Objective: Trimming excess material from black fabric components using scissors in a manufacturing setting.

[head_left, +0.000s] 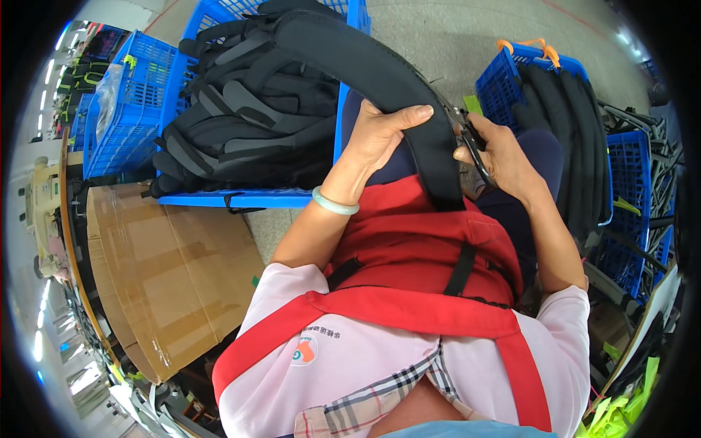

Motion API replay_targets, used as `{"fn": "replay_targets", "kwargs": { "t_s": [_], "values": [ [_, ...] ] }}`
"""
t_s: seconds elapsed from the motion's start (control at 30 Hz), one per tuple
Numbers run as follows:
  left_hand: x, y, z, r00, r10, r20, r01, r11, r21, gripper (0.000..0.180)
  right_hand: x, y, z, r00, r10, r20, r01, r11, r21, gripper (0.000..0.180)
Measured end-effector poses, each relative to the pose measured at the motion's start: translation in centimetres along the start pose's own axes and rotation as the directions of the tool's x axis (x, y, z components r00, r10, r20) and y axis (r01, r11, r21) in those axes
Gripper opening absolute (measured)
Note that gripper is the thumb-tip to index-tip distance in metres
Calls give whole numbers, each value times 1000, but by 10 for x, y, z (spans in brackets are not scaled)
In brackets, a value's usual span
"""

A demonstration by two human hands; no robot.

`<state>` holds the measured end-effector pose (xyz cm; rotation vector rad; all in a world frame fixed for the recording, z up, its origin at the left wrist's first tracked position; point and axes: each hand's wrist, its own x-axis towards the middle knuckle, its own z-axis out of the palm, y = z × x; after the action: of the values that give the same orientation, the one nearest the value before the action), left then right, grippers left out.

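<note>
Hands (376,136) apart, black strap (383,82) between them

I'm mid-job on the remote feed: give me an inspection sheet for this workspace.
Surface: the lap, covered by a red apron; the held piece's near end lies over it.
Job's things: one black padded strap; a dark scissor-like tool at its right edge.
Clutter: black and grey straps heaped in a large blue basket; yellow-green strips lower right.
Grips: left hand clasps the strap, thumb on top; right hand holds the tool. Whether its blades are closed, I cannot tell.
Cables: nothing seen.
Surroundings: brown cardboard at left, speckled floor ahead, smaller blue basket ahead right.
</note>
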<state>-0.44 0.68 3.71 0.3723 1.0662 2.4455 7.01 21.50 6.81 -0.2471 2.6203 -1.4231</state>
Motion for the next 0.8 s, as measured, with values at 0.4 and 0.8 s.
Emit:
{"fn": "replay_targets", "kwargs": {
  "t_s": [0.4, 0.8],
  "values": [
    [5, 19, 8, 996, 49, -72, -55, 996, -73, 17, -1, -15, -9, 999, 16, -32, -18, 997, -81, 58],
    [4, 17, 8, 999, 29, -29, -31, 995, -91, 16, 2, -17, -10, 999, 28, 39, -27, 999, -44, 61]
  ]
}}
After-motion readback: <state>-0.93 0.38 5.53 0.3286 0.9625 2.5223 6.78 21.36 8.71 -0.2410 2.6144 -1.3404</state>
